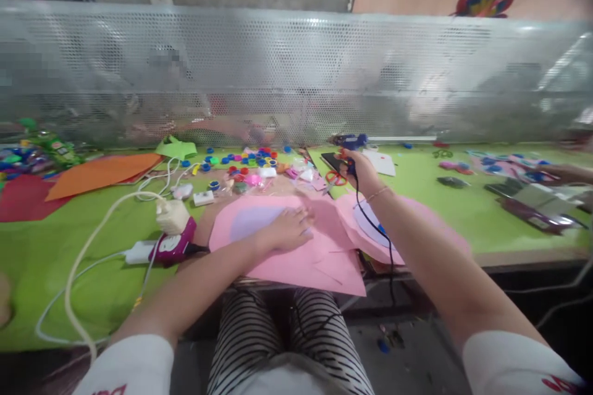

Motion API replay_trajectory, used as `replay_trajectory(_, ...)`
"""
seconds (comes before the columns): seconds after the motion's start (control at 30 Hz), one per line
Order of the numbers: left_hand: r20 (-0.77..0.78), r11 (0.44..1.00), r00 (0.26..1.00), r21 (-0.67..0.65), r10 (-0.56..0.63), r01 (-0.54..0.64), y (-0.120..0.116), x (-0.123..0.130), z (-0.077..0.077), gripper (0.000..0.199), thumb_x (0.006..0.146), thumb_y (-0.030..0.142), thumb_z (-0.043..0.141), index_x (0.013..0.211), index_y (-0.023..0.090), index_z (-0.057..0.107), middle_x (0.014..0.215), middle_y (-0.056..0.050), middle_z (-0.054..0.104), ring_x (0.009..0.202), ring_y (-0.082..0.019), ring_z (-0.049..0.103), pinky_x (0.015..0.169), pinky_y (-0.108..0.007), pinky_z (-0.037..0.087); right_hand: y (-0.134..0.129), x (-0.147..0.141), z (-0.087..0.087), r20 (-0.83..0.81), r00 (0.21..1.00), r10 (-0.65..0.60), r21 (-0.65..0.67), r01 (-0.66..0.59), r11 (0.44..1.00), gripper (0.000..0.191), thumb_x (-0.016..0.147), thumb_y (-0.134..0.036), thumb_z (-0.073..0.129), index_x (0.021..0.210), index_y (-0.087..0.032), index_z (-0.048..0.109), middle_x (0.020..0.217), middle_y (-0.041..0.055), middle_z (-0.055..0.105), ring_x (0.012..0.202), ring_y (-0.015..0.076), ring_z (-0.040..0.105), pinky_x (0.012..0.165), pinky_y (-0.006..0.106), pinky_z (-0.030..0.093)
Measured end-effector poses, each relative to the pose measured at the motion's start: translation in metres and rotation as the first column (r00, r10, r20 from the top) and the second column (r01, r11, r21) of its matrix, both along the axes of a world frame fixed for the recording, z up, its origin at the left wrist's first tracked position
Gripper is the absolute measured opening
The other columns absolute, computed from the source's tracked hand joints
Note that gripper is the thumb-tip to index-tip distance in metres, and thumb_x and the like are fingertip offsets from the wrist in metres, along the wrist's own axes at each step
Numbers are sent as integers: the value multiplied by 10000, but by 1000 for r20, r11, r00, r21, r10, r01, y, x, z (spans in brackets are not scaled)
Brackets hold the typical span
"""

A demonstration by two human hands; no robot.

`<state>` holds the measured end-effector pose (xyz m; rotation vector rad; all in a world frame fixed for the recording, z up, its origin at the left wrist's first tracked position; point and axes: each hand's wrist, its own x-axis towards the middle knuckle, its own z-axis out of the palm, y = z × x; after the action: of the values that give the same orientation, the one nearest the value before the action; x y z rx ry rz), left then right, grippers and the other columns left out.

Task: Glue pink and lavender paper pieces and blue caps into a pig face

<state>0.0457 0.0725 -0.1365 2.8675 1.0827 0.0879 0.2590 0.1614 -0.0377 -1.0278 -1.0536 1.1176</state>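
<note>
My left hand lies flat, fingers spread, on a pink paper sheet that has a lilac shape on it. Farther out, my right hand has its fingers curled around something dark with a black cord running down from it; what it is cannot be made out. Red-handled scissors are beside and partly under that hand. Below my right forearm is another pink piece with a pale round shape. A dark flat object lies just left of my right hand.
A purple power strip with plugs and white cables lies at the left. Colourful bottle caps are scattered behind the paper. Orange paper lies far left; a perforated metal screen stands behind. Another person's hand is at the right.
</note>
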Motion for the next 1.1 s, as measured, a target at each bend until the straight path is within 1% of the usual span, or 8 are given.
replay_trajectory(0.1, -7, 999, 1000, 38, 4, -4, 4, 13, 0, 593, 920, 486, 201, 1411, 163, 279, 1490, -96, 247, 1383, -245, 167, 1101, -417, 141, -8, -37, 0, -220, 958, 183, 10, -186, 983, 146, 774, -301, 581, 756, -166, 529, 708, 11, 606, 387, 29, 406, 318, 153, 352)
replay_trajectory(0.27, -24, 997, 997, -8, 76, -76, 8, 30, 7, 580, 921, 462, 183, 1411, 166, 274, 1497, -105, 220, 1370, -264, 206, 1077, -472, 186, -14, -71, -19, -176, 945, 276, 33, -275, 961, 262, 681, -350, 704, 750, -188, 510, 584, -34, 556, 366, 51, 442, 303, 161, 355)
replay_trajectory(0.5, 32, 1000, 999, -4, 10, -10, 15, 26, 3, 651, 902, 518, 206, 1413, 119, 263, 1490, -144, 226, 1380, -279, 162, 1087, -471, 162, -3, -58, -52, -278, 947, 160, -55, -182, 982, 283, 659, -360, 706, 710, -198, 479, 519, -57, 525, 385, 60, 470, 345, 164, 388)
replay_trajectory(0.77, 2, 999, 999, -33, -37, 38, 13, 20, 6, 700, 898, 548, 200, 1433, 96, 202, 1498, -139, 195, 1382, -279, 159, 1090, -456, 162, 0, -37, -58, -229, 936, 268, -29, -282, 959, 214, 656, -325, 676, 726, -165, 553, 596, -14, 605, 418, 63, 490, 378, 175, 390)
replay_trajectory(0.97, -98, 966, 961, 35, 257, -255, 43, -13, 28, 614, 879, 334, 372, 1399, 37, 238, 1483, -199, 206, 1380, -281, 163, 1096, -392, 169, 9, -34, -59, -264, 928, 265, 51, -261, 964, 213, 695, -363, 656, 740, -171, 575, 672, 6, 647, 408, 63, 473, 355, 195, 376)
replay_trajectory(1.0, -82, 939, 936, 59, 342, -338, 57, -25, 34, 578, 875, 303, 376, 1395, 79, 259, 1474, -180, 250, 1363, -272, 221, 1076, -383, 221, 11, -34, -59, -293, 924, 246, 70, -235, 969, 224, 698, -379, 652, 740, -174, 573, 697, 13, 657, 406, 64, 472, 343, 199, 369)
replay_trajectory(1.07, -23, 793, 794, 67, 608, -606, 87, -52, 46, 490, 860, 284, 406, 1334, 164, 375, 1384, -138, 424, 1254, -257, 415, 998, -350, 337, 14, -34, -62, -334, 916, 221, 95, -201, 975, 246, 692, -405, 653, 729, -180, 561, 719, 18, 665, 399, 65, 469, 322, 202, 353)
replay_trajectory(1.1, -16, 743, 745, 78, 667, -664, 102, -66, 51, 467, 856, 290, 413, 1295, 130, 419, 1326, -170, 476, 1196, -275, 472, 960, -356, 370, 16, -34, -65, -334, 918, 215, 101, -192, 976, 257, 685, -415, 659, 722, -183, 554, 710, 15, 663, 395, 66, 468, 317, 202, 349)
